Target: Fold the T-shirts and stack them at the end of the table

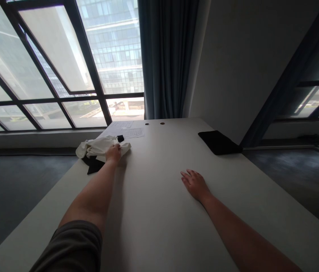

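Observation:
On the left side of the white table [153, 196] lies a crumpled white cloth [98, 145], partly on top of a black cloth [93, 165]. My left hand [113, 153] is closed on the right part of the white cloth. A small black piece shows just behind it. My right hand [195, 184] rests over the table right of the middle, fingers spread, holding nothing. Beyond it, near the right edge, a folded black cloth [218, 142] lies flat, apart from the hand.
Sheets of paper [132, 132] lie at the far left of the table. Two round holes [162, 123] are near its far edge. A blue curtain [166, 60], a wall and large windows [116, 49] stand behind the table.

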